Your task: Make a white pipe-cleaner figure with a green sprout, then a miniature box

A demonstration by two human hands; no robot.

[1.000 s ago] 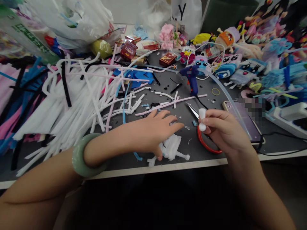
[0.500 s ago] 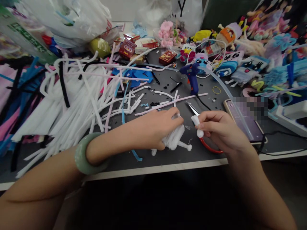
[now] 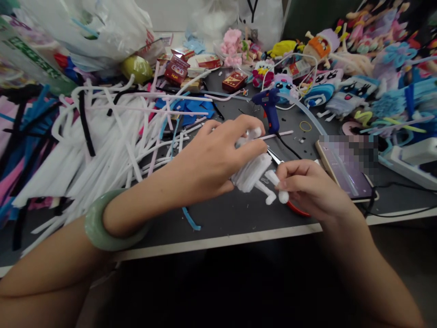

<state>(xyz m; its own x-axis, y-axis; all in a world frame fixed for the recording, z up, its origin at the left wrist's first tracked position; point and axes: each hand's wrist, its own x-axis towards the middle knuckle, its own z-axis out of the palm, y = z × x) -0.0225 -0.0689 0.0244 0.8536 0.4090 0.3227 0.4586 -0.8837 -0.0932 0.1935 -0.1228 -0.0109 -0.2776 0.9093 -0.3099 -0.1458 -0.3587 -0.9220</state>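
My left hand (image 3: 218,157) is closed round a white fuzzy figure (image 3: 251,175) that looks built from chenille stems. A thin leg with a bent foot sticks out of its lower right; the fingers hide much of its upper part. My right hand (image 3: 303,184) pinches a short white fuzzy piece (image 3: 272,177) with a rounded end, just beside the figure's leg. I cannot tell whether the two touch. Under my right hand lie scissors (image 3: 275,156), with the blade tip and part of the red handle showing.
A blue glue gun (image 3: 271,111) stands beyond my hands. To the right lie a phone (image 3: 341,171) and a white power strip (image 3: 409,161). White chenille stems (image 3: 99,168) are heaped at the left. Plush-looking figures (image 3: 355,91) crowd the back right; small red boxes (image 3: 235,81) sit behind.
My left hand has lifted and shifted a little up and right with the white figure, tilting it. The small white piece in my right hand is now closer to the figure's leg.
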